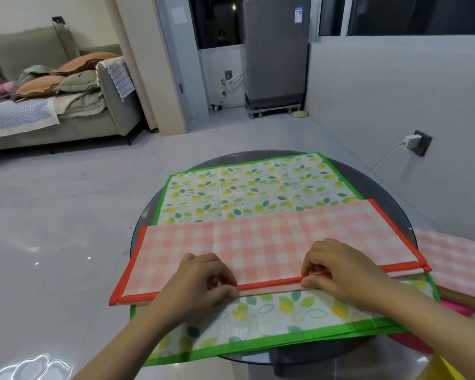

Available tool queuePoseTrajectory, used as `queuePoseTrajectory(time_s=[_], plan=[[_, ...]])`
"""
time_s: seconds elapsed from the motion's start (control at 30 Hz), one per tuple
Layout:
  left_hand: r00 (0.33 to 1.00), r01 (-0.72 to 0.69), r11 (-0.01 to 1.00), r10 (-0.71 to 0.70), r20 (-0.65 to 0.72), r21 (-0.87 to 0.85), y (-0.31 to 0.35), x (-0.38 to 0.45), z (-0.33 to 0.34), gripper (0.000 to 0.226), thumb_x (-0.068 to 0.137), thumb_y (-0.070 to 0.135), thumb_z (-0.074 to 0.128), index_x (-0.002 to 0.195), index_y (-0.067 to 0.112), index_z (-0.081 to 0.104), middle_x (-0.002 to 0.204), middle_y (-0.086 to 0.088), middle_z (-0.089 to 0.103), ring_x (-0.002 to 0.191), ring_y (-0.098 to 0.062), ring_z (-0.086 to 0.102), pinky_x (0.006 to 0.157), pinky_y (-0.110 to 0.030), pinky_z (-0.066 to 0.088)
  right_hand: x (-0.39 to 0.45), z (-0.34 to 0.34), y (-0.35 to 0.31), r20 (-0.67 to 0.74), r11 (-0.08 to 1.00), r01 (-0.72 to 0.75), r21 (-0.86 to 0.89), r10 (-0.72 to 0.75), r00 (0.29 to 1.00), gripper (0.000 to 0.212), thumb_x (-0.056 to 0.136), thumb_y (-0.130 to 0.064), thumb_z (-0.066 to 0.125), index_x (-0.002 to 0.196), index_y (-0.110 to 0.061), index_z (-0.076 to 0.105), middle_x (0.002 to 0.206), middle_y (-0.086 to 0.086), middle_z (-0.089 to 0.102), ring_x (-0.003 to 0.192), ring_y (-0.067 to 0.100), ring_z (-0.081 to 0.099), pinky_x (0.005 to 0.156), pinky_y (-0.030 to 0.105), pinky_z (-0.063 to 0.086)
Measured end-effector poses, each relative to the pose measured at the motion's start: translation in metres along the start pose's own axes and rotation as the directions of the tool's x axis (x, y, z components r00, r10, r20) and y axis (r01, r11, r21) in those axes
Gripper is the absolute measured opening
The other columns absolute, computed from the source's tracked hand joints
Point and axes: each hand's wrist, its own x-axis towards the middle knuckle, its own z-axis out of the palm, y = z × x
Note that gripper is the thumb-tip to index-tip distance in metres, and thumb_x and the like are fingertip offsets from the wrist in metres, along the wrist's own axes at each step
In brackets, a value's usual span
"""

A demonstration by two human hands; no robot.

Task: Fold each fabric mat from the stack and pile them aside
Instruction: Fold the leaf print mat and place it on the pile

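Observation:
A pink checked mat (258,242) with an orange-red border lies folded in half lengthwise across the round glass table (395,209). It rests on a stack of leaf-print mats (244,193) with green borders. My left hand (203,278) pinches the pink mat's near doubled edge left of centre. My right hand (337,264) pinches the same edge further right. Both edges of the fold are lined up under my fingers. A folded pink checked mat (455,264) lies to the right, off the table's side.
Bright pink and yellow fabric (458,311) shows under the folded mat at the right. A charger and cable (412,139) are plugged into the right wall. A sofa (52,105) stands at far left, a grey appliance (274,53) at the back.

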Motion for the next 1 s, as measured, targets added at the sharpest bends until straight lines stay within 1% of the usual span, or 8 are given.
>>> queuePoseTrajectory(time_s=[0.23,0.3,0.4,0.53,0.63,0.73,0.9,1.0], plan=[[0.997,-0.029,0.999,0.032,-0.072,0.033,0.014,0.026,0.003,0.047,0.079,0.066,0.034,0.085,0.033,0.067,0.086,0.021,0.054,0.081,0.003,0.050,0.083,-0.021,0.027,0.002,0.004,-0.003,-0.022,0.998,0.025,0.049,-0.024,0.999,0.013,0.084,-0.045,0.061,0.079,-0.033,0.060,0.078,-0.019,0.052,0.084,0.000,0.044,0.070,0.014,0.034],[0.994,-0.025,0.999,0.028,-0.108,0.036,0.021,0.040,0.007,0.039,0.086,0.057,0.039,0.094,0.031,0.067,0.096,0.020,0.055,0.092,0.002,0.048,0.086,-0.025,0.028,0.003,0.007,-0.003,-0.045,0.998,0.032,0.053,-0.030,0.999,0.014,0.084,-0.045,0.062,0.080,-0.031,0.063,0.078,-0.018,0.052,0.084,0.002,0.045,0.070,0.015,0.035],[0.994,0.008,0.997,0.001,-0.109,0.082,0.029,0.063,0.015,0.032,0.096,0.040,0.043,0.118,0.027,0.062,0.126,0.010,0.055,0.119,-0.005,0.044,0.099,-0.026,0.024,0.002,0.009,-0.003,-0.068,0.997,0.030,0.071,-0.025,0.997,0.015,0.082,-0.044,0.064,0.080,-0.029,0.065,0.079,-0.017,0.054,0.085,0.003,0.045,0.072,0.017,0.038],[0.999,0.050,0.990,-0.047,-0.024,0.135,0.035,0.088,0.029,0.046,0.100,0.036,0.032,0.145,0.023,0.033,0.158,0.000,0.018,0.145,-0.014,0.013,0.115,-0.030,0.007,0.002,0.010,-0.003,-0.050,0.995,0.019,0.097,-0.015,0.999,0.016,0.080,-0.045,0.065,0.078,-0.029,0.066,0.080,-0.018,0.053,0.087,0.002,0.044,0.073,0.017,0.036],[0.994,0.086,0.983,-0.094,0.047,0.164,0.033,0.100,0.039,0.055,0.101,0.040,0.025,0.152,0.024,0.012,0.160,-0.001,-0.002,0.147,-0.016,-0.005,0.119,-0.036,-0.004,0.002,0.009,-0.002,-0.040,0.993,0.011,0.121,-0.006,0.999,0.017,0.079,-0.047,0.066,0.077,-0.030,0.065,0.081,-0.016,0.053,0.087,0.003,0.044,0.075,0.019,0.039],[0.984,0.110,0.968,-0.139,0.113,0.226,0.030,0.105,0.049,0.058,0.100,0.045,0.020,0.152,0.027,0.001,0.160,0.000,-0.006,0.147,-0.017,-0.009,0.119,-0.040,-0.005,0.003,0.008,0.000,-0.017,0.992,0.005,0.123,-0.002,1.000,0.017,0.078,-0.048,0.066,0.078,-0.031,0.065,0.083,-0.015,0.053,0.089,0.004,0.044,0.077,0.021,0.040],[0.983,0.105,0.957,-0.141,0.115,0.272,0.027,0.105,0.054,0.059,0.099,0.048,0.016,0.151,0.028,-0.003,0.159,0.002,-0.008,0.146,-0.016,-0.011,0.119,-0.040,-0.007,0.012,0.002,0.001,0.066,0.992,-0.003,0.125,-0.006,0.998,0.021,0.076,-0.054,0.065,0.075,-0.033,0.062,0.082,-0.014,0.055,0.087,0.002,0.045,0.077,0.022,0.041],[0.985,0.106,0.958,-0.139,0.105,0.268,0.026,0.105,0.055,0.058,0.099,0.048,0.016,0.151,0.028,-0.002,0.159,0.003,-0.008,0.146,-0.015,-0.011,0.119,-0.040,-0.007,0.028,0.001,0.003,0.026,0.994,-0.002,0.112,-0.001,1.000,0.020,0.079,-0.051,0.063,0.080,-0.032,0.065,0.081,-0.013,0.057,0.086,0.002,0.047,0.077,0.024,0.043]])
